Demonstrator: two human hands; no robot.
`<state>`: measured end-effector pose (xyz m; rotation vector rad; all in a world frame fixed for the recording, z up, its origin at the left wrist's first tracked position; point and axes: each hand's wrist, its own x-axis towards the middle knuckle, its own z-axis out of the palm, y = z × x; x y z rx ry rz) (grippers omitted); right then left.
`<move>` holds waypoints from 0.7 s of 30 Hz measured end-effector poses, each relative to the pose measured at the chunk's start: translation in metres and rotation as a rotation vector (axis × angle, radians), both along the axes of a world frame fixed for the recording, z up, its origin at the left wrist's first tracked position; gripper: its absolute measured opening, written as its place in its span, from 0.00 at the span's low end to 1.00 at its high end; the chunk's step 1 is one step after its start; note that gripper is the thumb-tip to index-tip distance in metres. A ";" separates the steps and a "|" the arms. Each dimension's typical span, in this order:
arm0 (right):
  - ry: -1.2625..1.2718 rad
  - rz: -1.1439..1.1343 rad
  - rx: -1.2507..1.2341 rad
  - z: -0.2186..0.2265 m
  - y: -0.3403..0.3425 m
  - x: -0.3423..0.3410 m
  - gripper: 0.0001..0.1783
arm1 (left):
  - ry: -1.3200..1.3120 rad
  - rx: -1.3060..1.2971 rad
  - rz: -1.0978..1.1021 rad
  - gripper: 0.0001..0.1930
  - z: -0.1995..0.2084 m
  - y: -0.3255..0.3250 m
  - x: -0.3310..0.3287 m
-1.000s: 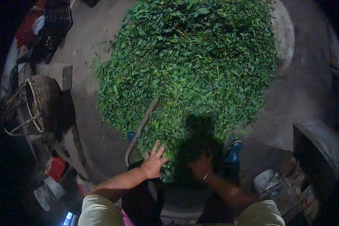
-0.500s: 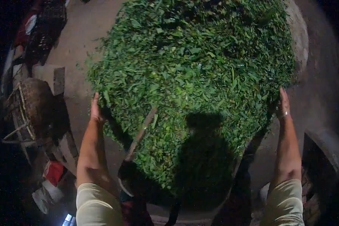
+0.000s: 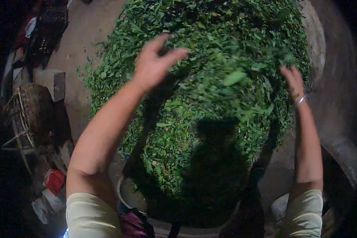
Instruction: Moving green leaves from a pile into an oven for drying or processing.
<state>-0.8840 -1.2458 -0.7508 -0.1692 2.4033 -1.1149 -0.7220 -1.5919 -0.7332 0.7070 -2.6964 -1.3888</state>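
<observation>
Both hands raised since, L hand, R hand, leaves airborne

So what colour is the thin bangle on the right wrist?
Silvery, pale metal: the thin bangle shows best in the head view, just below the right hand.

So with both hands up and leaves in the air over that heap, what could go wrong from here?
1. The tossed leaves are blurred in mid-air near the right hand; some may fall past the edge of the leaf heap onto the bare floor.
2. The left hand is open above the heap, holding nothing, so nothing steers where they land.
3. The person's shadow darkens the near part, which may hide whatever lies in it.
</observation>
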 end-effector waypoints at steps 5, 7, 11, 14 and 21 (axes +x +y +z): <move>0.380 0.318 0.081 -0.076 0.054 -0.075 0.20 | -0.235 0.495 0.507 0.41 -0.052 -0.105 0.028; 0.265 0.325 0.179 -0.103 0.044 -0.076 0.20 | -0.331 0.696 0.553 0.39 -0.060 -0.085 0.028; -0.208 -0.008 -0.036 -0.097 -0.023 -0.012 0.20 | -0.425 0.436 0.395 0.32 -0.051 -0.019 0.013; 0.043 0.165 -0.164 -0.103 -0.004 0.006 0.21 | -0.304 0.725 0.294 0.36 -0.006 0.029 -0.013; -0.406 -0.412 -0.354 -0.077 -0.033 0.014 0.34 | -0.354 0.576 -0.106 0.35 -0.069 -0.022 -0.024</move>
